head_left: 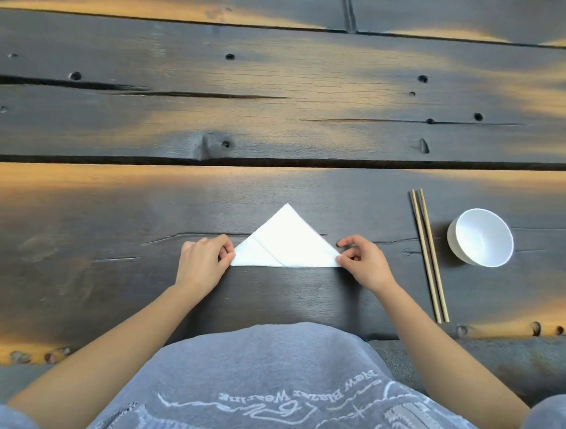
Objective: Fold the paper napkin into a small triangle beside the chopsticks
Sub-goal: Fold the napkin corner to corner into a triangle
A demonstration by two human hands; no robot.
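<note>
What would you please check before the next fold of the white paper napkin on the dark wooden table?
1. White paper napkin already a flat triangle, apex pointing away: ok.
2. Left hand pinching the napkin's left corner: ok.
3. Right hand pinching the right corner: ok.
4. Triangle small enough to count as finished: not ok; it looks wide, so another fold seems likely.
5. Napkin beside the pair of wooden chopsticks: not ok; a gap of bare dark wooden table lies between them.
6. White round bowl clear of the fold, right of the chopsticks: ok.
</note>
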